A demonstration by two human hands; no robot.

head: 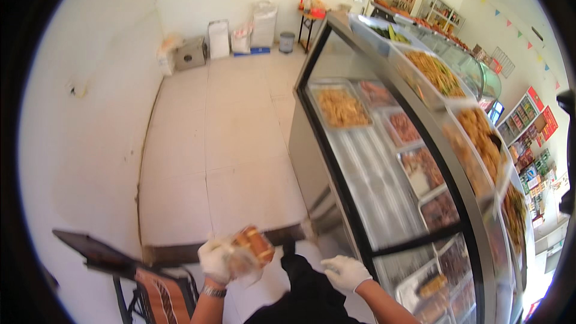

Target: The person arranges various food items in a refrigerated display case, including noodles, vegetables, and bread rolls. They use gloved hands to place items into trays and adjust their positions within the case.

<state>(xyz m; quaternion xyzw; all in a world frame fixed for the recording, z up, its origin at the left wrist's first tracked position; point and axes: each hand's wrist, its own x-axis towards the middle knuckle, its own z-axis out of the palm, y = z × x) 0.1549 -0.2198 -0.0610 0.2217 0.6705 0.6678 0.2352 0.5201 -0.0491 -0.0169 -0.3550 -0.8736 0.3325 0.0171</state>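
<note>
My left hand (216,258), in a white glove, grips a reddish-brown block of food (254,245) with paler bands. A clear plastic film or bag, blurred, hangs about that hand. My right hand (346,272), also gloved in white, is held beside the lower part of the refrigerated display case (315,153). Its fingers are loosely bent and nothing shows in them. Behind the case's glass, a tray of yellowish food strips (343,107) and several trays of meat (423,166) lie on the metal shelf.
A folding chair or frame with an orange-brown panel (155,294) stands at lower left, a dark flat panel (94,249) above it. A dark floor step (180,254) crosses ahead. Clear food tubs (432,74) line the case top. Sacks (264,22) and a grey bin (286,42) stand at the far wall.
</note>
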